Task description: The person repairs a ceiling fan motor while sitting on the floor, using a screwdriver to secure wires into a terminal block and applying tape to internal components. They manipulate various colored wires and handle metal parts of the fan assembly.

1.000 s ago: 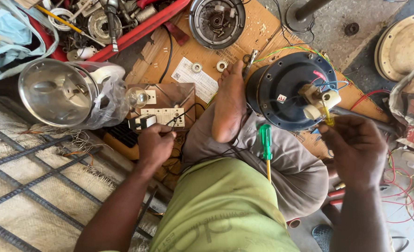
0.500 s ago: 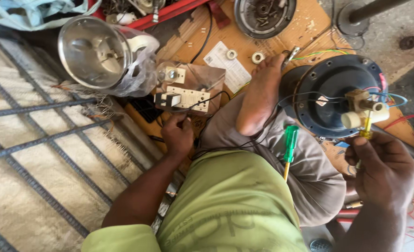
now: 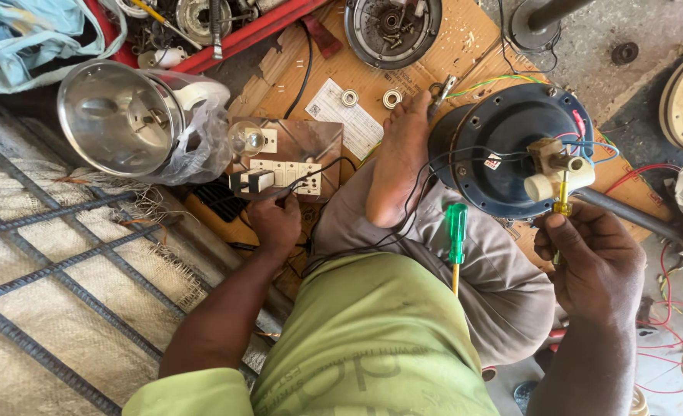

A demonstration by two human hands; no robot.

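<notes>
My left hand [image 3: 276,223] rests at the lower edge of a switch and socket board [image 3: 286,173], fingers closed on a black wire near a black plug. A clear light bulb [image 3: 247,140] sits on that board. My right hand [image 3: 599,258] pinches a thin yellow-handled tester [image 3: 562,202] whose tip touches the cream capacitor block [image 3: 557,171] on a dark blue fan motor [image 3: 503,158]. A green-handled screwdriver [image 3: 456,235] lies on my grey trouser leg, next to my bare foot [image 3: 399,162].
A shiny metal lamp reflector [image 3: 118,115] wrapped in plastic lies at left. Another open motor [image 3: 391,27] and two bearings [image 3: 370,98] sit on the orange board [image 3: 465,46]. A red tray of parts [image 3: 203,31] lies beyond; loose red wires [image 3: 676,308] at right; steel bars [image 3: 56,254] at left.
The view has shifted and drawn closer. My left hand has settled at the switch board's edge. My right hand keeps the tester on the motor's capacitor block.
</notes>
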